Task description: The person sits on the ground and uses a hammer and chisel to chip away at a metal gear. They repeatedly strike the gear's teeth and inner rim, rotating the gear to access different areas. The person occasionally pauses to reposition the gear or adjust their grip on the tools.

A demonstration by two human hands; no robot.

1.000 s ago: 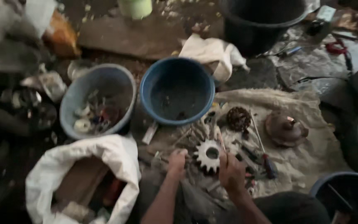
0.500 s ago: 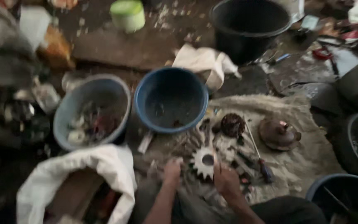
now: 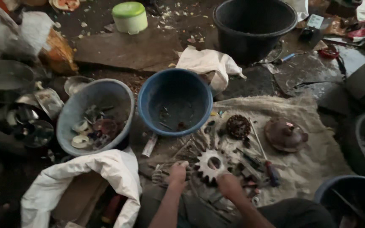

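both hands grip a toothed gear (image 3: 211, 164) over the sackcloth (image 3: 317, 143): left hand (image 3: 177, 173) curled at its left edge, right hand (image 3: 229, 184) pinching its near rim; loose parts lie unsorted.

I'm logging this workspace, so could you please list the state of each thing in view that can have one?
Gear: flat on the sacking, touched by both hands.
Left hand: at the gear's left edge.
Right hand: at its lower right.
Dark blue basin: upright, nearly empty.
Pale blue basin: upright, holding scrap parts.
Black bucket: upright.
Green-lidded tub: closed.
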